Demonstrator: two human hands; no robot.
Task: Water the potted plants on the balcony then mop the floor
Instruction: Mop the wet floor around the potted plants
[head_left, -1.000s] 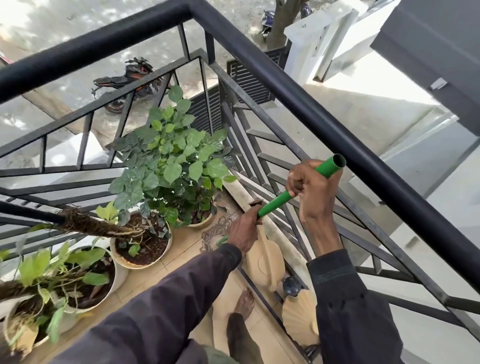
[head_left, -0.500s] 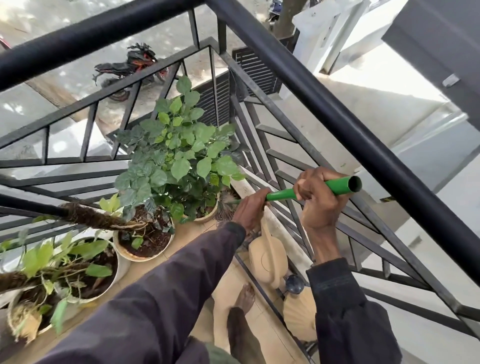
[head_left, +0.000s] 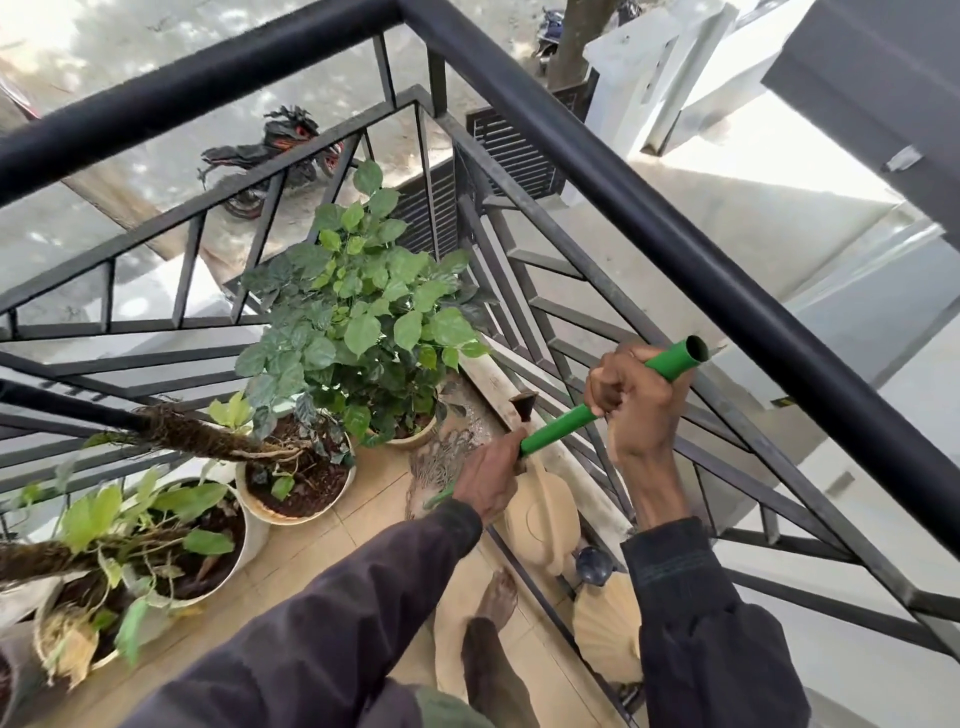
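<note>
Head view shows a green, hollow-ended mop handle (head_left: 558, 430).

The railing (head_left: 675, 249) meets in a corner ahead of me, and the corner plant (head_left: 363, 322) stands on the floor (head_left: 332, 545) right in it. Two more pots run along the left rail: the middle pot (head_left: 296, 483) just beside that plant, the near pot (head_left: 156, 535) further left and closer to me. The mop handle (head_left: 561, 426) slants from upper right down to the mop head (head_left: 441, 460), which lies on the floor before the corner plant. My right hand (head_left: 631, 400) sits high on the handle, my left hand (head_left: 491, 480) lower (both wrapped round it). The watering can (head_left: 545, 514) stands under the handle by the right rail, my foot (head_left: 498, 597) just nearer.
</note>
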